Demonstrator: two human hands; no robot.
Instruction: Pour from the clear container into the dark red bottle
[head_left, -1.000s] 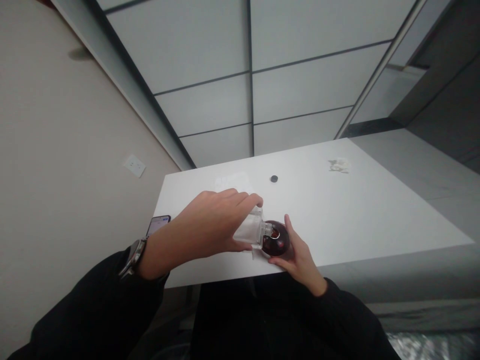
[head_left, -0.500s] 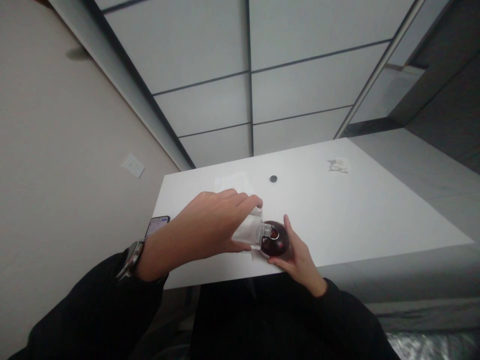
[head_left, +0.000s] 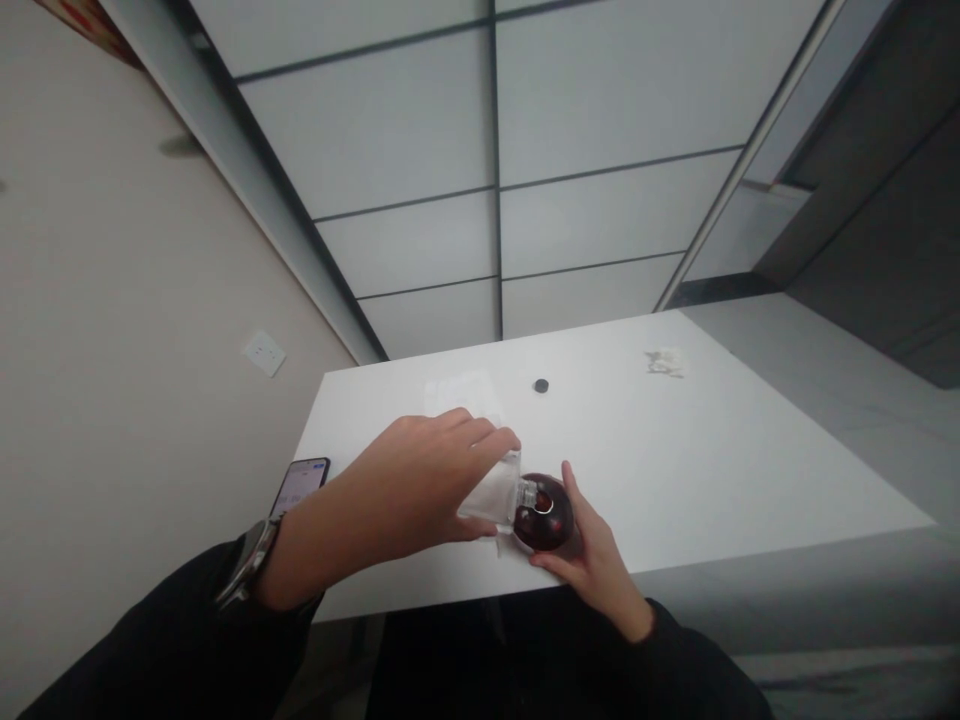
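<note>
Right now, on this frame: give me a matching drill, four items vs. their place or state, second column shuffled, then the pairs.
Items:
1. clear bottle
2. dark red round vessel
3. phone
4. small black disc

Place or state:
A. lies alone toward the table's far edge
B. tipped over, neck at the dark vessel, gripped by the left hand
C. near the table's left edge, screen lit, beside the left wrist
D. cupped from the right by the right hand

Pairs: 1-B, 2-D, 3-C, 4-A
</note>
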